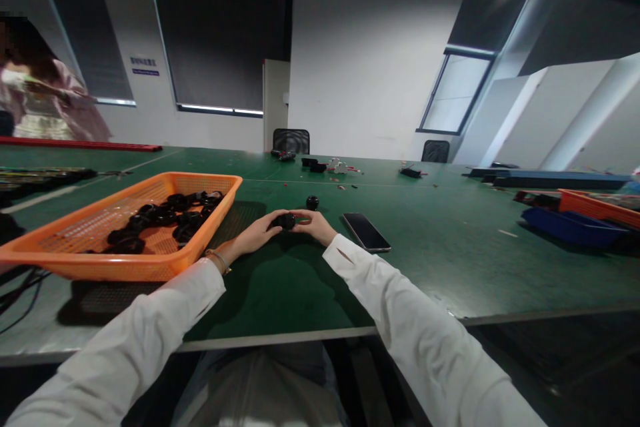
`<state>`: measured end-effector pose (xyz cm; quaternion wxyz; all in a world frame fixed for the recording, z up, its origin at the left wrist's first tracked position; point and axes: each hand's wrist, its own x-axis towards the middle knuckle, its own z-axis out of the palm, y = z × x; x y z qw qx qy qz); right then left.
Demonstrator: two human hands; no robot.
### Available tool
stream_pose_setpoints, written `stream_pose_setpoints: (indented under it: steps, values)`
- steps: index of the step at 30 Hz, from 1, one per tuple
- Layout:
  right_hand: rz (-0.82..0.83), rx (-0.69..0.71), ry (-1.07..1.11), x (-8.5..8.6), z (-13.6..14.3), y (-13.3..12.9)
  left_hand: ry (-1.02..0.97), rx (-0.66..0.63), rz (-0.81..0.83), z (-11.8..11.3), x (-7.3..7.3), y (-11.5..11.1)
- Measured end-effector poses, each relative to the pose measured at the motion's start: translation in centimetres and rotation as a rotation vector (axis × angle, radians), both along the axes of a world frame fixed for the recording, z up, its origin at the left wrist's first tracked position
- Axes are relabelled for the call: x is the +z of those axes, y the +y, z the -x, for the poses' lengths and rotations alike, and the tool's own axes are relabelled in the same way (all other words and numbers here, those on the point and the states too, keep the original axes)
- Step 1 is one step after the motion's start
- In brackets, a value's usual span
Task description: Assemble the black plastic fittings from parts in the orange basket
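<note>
Between my two hands is a small black rounded part (286, 221), just above or on the green table; its exact kind is too small to tell. My left hand (257, 232) grips it from the left, fingers closed round its side. From the right, my right hand (315, 224) pinches the same part with thumb and fingers. A similar black round part (313, 203) stands on the table just beyond my right hand. Left of my left hand, an orange plastic basket (210, 230) holds several black parts (165, 213) like these.
A smartphone (366, 232) lies right of my right hand. Small black and white pieces (337, 165) are scattered farther back on the green table (450, 247). A blue tray (575, 225) and an orange bin (600, 205) are at the right. A person (45, 93) stands at the far left.
</note>
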<state>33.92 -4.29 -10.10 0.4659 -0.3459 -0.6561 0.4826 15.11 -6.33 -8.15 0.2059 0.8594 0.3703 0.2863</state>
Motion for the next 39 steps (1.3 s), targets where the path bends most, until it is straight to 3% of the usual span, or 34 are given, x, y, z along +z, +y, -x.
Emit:
stream_pose_setpoints:
  steps: [17, 24, 33, 39]
  values:
    - [-0.110, -0.059, -0.146, 0.04, -0.09, -0.03, 0.020, -0.020, -0.004, 0.09, 0.06, -0.24]
    - [-0.075, -0.029, -0.199, -0.32, 0.01, 0.13, 0.134, 0.009, -0.047, 0.16, -0.26, -0.01]
    - [-0.168, -0.044, -0.312, -0.52, 0.14, 0.05, 0.204, 0.113, -0.042, 0.02, -0.19, -0.01]
    - [-0.203, -0.037, -0.310, -0.68, 0.34, 0.00, 0.192, 0.105, -0.052, 0.10, -0.38, 0.29]
